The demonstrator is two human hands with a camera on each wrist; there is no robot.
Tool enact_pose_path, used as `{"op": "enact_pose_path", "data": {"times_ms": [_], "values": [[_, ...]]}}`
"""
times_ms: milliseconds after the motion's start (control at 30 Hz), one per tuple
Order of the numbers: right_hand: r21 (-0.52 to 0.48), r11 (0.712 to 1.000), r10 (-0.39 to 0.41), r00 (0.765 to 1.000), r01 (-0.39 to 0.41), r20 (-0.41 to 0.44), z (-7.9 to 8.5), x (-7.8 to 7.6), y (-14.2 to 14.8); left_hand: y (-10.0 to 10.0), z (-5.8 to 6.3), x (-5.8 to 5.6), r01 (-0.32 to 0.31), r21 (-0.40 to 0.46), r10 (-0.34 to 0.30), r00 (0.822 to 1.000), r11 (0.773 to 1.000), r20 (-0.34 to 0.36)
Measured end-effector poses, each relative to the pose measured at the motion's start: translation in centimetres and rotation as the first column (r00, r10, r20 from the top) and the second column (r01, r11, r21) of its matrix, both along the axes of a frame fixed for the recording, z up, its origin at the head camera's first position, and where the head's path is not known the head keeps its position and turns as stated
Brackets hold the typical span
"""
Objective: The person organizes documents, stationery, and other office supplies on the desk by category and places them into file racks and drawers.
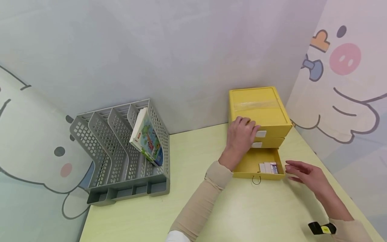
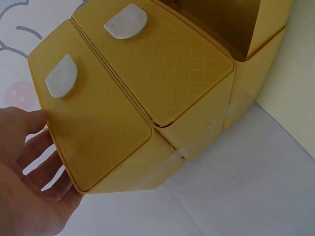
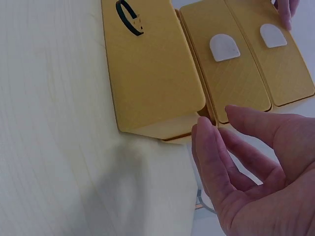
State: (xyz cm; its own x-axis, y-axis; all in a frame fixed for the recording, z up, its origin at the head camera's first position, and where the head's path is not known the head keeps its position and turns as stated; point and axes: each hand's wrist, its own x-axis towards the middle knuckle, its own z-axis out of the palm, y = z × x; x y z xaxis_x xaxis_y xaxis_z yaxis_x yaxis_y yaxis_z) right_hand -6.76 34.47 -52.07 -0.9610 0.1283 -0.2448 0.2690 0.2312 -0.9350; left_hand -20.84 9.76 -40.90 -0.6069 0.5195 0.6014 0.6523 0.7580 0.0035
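Note:
A yellow drawer cabinet (image 1: 257, 107) stands against the wall, with white tab handles on its upper two drawers. My left hand (image 1: 241, 134) rests on its top front edge, the fingers on the lid and the thumb at the front edge in the left wrist view. The bottom drawer (image 1: 251, 161) is pulled out and has a dark loop pull (image 3: 129, 17) on its front. Several small white blocks (image 1: 267, 167) lie in its right part, one with a blue and purple label. Beside the drawer's right front corner, my right hand (image 1: 308, 176) hovers with loosely bent fingers, holding nothing.
A grey perforated file rack (image 1: 121, 151) with several slots stands on the left of the pale table (image 1: 193, 161). Books (image 1: 148, 134) lean in its rightmost slot. A black band with a yellow label (image 1: 323, 229) is at the right wrist. Printed walls border the table.

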Motion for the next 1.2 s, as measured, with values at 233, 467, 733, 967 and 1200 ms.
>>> {"op": "enact_pose_path", "data": {"times_ms": [233, 467, 733, 967, 1200], "values": [[-0.032, 0.999, -0.019, 0.994, 0.016, -0.109, 1.5, 1.1, -1.0, -0.1, -0.2, -0.1, -0.023, -0.027, 0.022, 1.000, 0.999, -0.020], [-0.012, 1.000, 0.000, 0.998, -0.001, -0.064, 1.2, 2.3, -3.3, -0.2, -0.3, -0.1, -0.030, -0.032, 0.029, 0.999, 0.999, -0.033], [-0.097, 0.995, -0.002, 0.999, 0.005, 0.032, -0.9, 2.9, -5.6, -0.1, -0.6, 0.0, -0.028, -0.013, 0.028, 0.999, 1.000, -0.032], [-0.133, 0.990, -0.028, 0.995, 0.041, 0.100, -2.8, 2.3, -6.9, 0.1, -0.7, -0.1, -0.015, 0.008, 0.016, 0.999, 1.000, -0.037], [-0.200, 0.980, 0.005, 0.995, 0.015, 0.102, -4.0, 1.5, -8.4, 0.2, -0.6, 0.0, -0.016, 0.010, 0.016, 1.000, 1.000, -0.024]]}}
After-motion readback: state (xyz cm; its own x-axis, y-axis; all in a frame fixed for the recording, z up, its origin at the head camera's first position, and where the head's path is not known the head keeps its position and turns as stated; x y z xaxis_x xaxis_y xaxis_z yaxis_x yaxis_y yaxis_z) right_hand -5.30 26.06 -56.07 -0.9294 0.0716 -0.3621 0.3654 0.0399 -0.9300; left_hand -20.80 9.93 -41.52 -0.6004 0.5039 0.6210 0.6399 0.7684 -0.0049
